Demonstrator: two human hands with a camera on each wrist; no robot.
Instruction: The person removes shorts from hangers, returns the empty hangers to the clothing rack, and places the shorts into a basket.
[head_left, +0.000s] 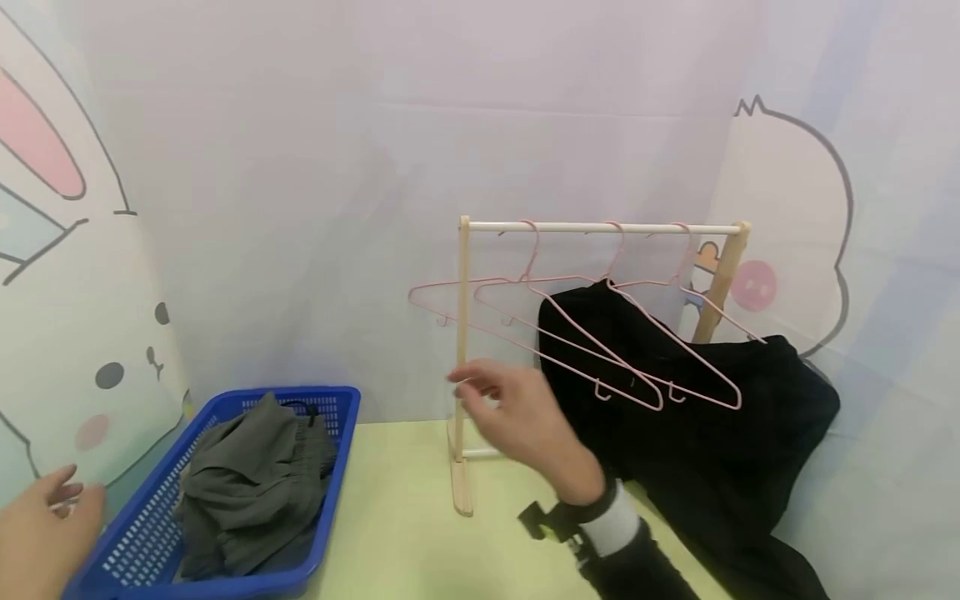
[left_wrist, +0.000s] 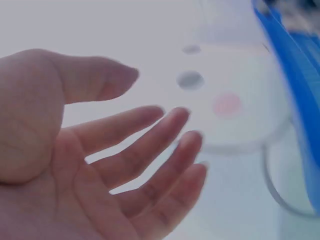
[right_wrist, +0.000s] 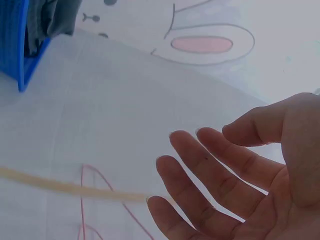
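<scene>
My left hand (head_left: 52, 533) is at the lower left, beside the basket's left side. In the left wrist view its fingers are spread and relaxed, with nothing in them. My right hand (head_left: 521, 417) hovers in front of the rack's left post, its fingers loosely bent and holding nothing, as the right wrist view also shows. Dark grey drawstring shorts or trousers (head_left: 251, 492) lie bunched in the blue basket (head_left: 341, 467). Pink hangers (head_left: 536, 287) hang from the white rail (head_left: 570, 227). A black garment (head_left: 720, 417) hangs among them on the right, its lower part trailing over the table.
The wooden rack (head_left: 462, 333) stands on a pale yellow table (head_left: 397, 500), to the right of the basket. Behind is a pale cloth backdrop (head_left: 300, 167) printed with cartoon animals. The hangers jut out past the rack's left post.
</scene>
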